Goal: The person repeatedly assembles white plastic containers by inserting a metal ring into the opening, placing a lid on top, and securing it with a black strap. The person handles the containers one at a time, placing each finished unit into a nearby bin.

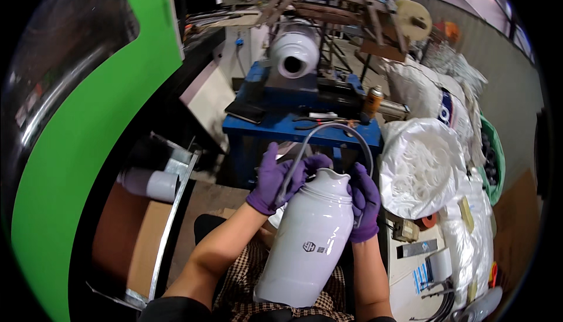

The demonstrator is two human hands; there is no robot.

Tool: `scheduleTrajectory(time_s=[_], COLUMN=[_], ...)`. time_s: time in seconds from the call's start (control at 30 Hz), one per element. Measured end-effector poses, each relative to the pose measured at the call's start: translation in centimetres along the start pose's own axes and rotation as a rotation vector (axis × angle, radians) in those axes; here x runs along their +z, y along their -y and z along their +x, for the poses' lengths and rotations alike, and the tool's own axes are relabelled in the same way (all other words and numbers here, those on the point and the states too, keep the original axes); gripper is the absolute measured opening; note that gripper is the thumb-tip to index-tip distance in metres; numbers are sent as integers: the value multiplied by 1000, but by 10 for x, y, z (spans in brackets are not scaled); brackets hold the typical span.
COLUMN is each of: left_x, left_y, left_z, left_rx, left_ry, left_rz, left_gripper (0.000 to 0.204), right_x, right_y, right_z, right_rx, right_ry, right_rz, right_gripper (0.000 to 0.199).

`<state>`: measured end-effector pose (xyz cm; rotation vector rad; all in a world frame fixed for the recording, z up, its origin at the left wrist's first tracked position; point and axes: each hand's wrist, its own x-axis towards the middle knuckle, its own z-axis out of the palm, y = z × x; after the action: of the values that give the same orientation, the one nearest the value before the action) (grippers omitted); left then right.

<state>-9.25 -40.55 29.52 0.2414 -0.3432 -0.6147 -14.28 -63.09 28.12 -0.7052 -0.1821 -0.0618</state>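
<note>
A tall white vacuum-jug body (302,246) with a spouted neck leans in my lap, its mouth pointing up and away. A grey curved handle (335,125) arches over the neck. My left hand (281,181), in a purple glove, is closed around the handle's left end beside the spout. On the other side my right hand (365,202), also gloved in purple, is closed at the handle's right end, against the jug's shoulder. The right fingers are partly hidden behind the neck and the handle.
Ahead, a blue bench (246,125) carries pliers (319,124), a spray can (372,102) and another white jug body (295,52) lying on its side. At right stands a white sack (419,167) of white rings. A green machine panel (76,128) curves along the left.
</note>
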Motion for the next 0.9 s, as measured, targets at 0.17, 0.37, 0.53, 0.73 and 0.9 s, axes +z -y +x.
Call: scheduleTrajectory(time_s=[0.17,0.37,0.53,0.73,0.9], left_x=[-15,-34,-26,18,60], left_y=[-1,13,12,-11,-12], left_z=[1,6,9,0,-14], left_rx=[116,292,179,220,866], left_ry=[-60,170,-48,-242,693], left_rz=[372,39,140,1000,1670], left_gripper=[46,38,27,20,24], right_x=[1,54,26,32,20], right_y=[-7,4,1,-15,-6], right_z=[-1,-7,-10,5,11], right_rx=[-41,-6,-61,-139,278], right_ry=[-7,-353,-278,-236,335], right_rz=[-61,15,43,-21,-119], right_gripper=[37,39,39,52,73])
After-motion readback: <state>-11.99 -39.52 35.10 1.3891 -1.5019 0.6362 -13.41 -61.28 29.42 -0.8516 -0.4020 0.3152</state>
